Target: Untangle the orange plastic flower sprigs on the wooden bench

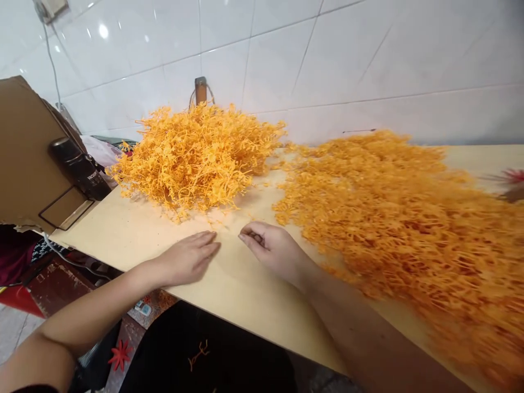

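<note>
My left hand (189, 261) rests palm down on the pale tabletop (229, 289), its fingers stretched out and nothing seen in it. A short way to its right, my right hand (275, 248) is closed, thumb and fingertips pinched together. Whatever it holds, if anything, is too small to make out. Just beyond both hands stands a heap of orange branching plastic sprigs (196, 158). A second, wider pile of orange sprigs (393, 218) spreads beside my right forearm, blurred toward the right. A few orange bits lie between the heaps.
A cardboard box (28, 142) and a black vacuum flask (79, 169) stand at the left end. White tiled wall (352, 60) closes off the back. Red spiky pieces show at the far right (513, 176) and below the table edge (120, 355). An orange scrap (199, 355) lies on my dark clothing.
</note>
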Demonstrator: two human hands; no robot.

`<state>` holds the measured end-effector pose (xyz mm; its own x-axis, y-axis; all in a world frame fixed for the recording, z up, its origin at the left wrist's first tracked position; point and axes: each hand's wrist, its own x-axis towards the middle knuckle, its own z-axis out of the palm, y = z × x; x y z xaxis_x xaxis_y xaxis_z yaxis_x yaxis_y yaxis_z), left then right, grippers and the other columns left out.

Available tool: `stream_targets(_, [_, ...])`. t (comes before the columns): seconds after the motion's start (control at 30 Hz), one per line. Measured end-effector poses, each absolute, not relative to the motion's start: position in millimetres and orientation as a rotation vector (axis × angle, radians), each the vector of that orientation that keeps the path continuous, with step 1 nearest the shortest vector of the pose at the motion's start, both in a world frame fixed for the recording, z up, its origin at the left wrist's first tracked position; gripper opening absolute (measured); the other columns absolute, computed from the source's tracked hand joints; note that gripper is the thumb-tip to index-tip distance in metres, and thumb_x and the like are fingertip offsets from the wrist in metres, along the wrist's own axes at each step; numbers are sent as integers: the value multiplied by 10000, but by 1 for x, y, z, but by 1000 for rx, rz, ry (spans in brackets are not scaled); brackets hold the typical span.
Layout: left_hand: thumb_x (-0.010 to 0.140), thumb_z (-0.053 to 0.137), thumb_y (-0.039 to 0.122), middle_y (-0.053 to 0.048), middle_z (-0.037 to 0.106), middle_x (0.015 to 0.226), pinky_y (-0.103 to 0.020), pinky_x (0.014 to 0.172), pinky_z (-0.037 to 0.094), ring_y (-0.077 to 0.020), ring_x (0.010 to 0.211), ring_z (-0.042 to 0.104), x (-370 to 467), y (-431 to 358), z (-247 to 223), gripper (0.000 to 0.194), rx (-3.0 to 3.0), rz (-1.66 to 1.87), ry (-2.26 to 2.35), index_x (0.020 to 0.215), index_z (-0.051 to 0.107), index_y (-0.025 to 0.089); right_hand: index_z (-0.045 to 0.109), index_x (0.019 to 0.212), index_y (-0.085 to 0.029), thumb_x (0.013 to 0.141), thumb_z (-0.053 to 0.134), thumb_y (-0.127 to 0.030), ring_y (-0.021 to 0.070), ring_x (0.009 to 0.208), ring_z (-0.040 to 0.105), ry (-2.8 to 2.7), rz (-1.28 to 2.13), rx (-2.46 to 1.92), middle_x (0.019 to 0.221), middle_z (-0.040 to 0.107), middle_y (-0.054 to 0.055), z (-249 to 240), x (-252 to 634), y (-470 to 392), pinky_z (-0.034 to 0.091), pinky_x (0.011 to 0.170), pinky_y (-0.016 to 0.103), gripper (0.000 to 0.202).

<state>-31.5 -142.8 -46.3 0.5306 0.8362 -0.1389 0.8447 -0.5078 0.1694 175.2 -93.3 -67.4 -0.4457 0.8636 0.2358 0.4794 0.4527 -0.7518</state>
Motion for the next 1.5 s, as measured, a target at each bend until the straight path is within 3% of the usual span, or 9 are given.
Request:
stream_targets(0.23, [808, 412, 151, -155, 541, 1250, -359, 1028, 394, -238, 1205, 472, 75, -87, -69, 358, 2705, 210, 885, 1125, 556, 68, 535, 733, -185, 818, 478, -326, 119, 547, 487, -1717, 279, -1053, 622, 541, 16, -62, 193, -83, 398, 529, 258, 174])
stream_targets(0.37, [782, 505, 154, -166, 526, 1254, -303, 922, 474, -215, 1129, 511, 116, -68, -73, 415, 2570, 458, 898, 1183, 485, 50, 538, 737, -183, 823, 474, -292, 125, 571, 491, -1701, 58, -1020, 633, 533, 23, -58, 202, -83, 405, 538, 260, 153])
stream_targets(0.63, [782, 475, 188, -125, 662, 989, -308, 708, 509, -217, 877, 616, 82, -69, -30, 256, 2908, 95, 1005, 987, 603, 102, 531, 756, -181, 841, 456, -241, 131, 618, 512, -1700, -78, -902, 674, 543, 32, -51, 199, -84, 417, 572, 258, 128])
stream_targets(0.73, [804, 407, 187, -105, 675, 902, -292, 639, 501, -188, 767, 625, 71, -72, -20, 254, 2994, 223, 1073, 921, 624, 124, 521, 761, -180, 843, 445, -215, 142, 637, 506, -1702, -140, -859, 675, 530, 37, -47, 198, -86, 417, 585, 268, 117])
stream_targets(0.9, [845, 353, 184, -107, 593, 1148, -347, 880, 469, -198, 1051, 558, 58, -55, 1, 297, 3113, 690, 1149, 977, 617, 154, 522, 799, -166, 831, 456, -198, 169, 678, 515, -1638, -212, -877, 706, 531, 60, -47, 201, -84, 441, 624, 306, 79])
stream_targets(1.03, [832, 456, 289, -144, 437, 1326, -439, 1032, 338, -258, 1254, 395, 38, -18, 29, 360, 2911, 1060, 1631, 1165, 513, 164, 524, 793, -175, 839, 445, -227, 162, 658, 522, -1698, -104, -940, 715, 525, 53, -52, 198, -82, 455, 608, 307, 105])
stream_targets(1.17, [737, 582, 474, -198, 323, 1405, -461, 1056, 287, -335, 1312, 309, 31, 14, 54, 658, 2556, 932, 2037, 1281, 394, 155, 538, 789, -175, 855, 425, -276, 168, 683, 549, -1824, 34, -1004, 746, 549, 65, -60, 192, -80, 467, 629, 311, 165])
stream_targets(1.33, [744, 559, 432, -185, 551, 1193, -432, 939, 402, -321, 1128, 517, 30, 28, 63, 608, 2291, 521, 2225, 1246, 416, 120, 594, 921, -128, 870, 402, -321, 226, 853, 560, -2079, 176, -1198, 886, 604, 118, -67, 187, -79, 462, 765, 375, 277])
stream_targets(1.5, [754, 516, 309, -105, 619, 1001, -402, 872, 437, -256, 978, 578, 4, 48, 62, 356, 2116, 1042, 2035, 1069, 515, 144, 628, 1009, -122, 817, 514, -357, 283, 998, 492, -2359, 224, -1330, 1014, 579, 142, -72, 183, -82, 419, 857, 421, 324])
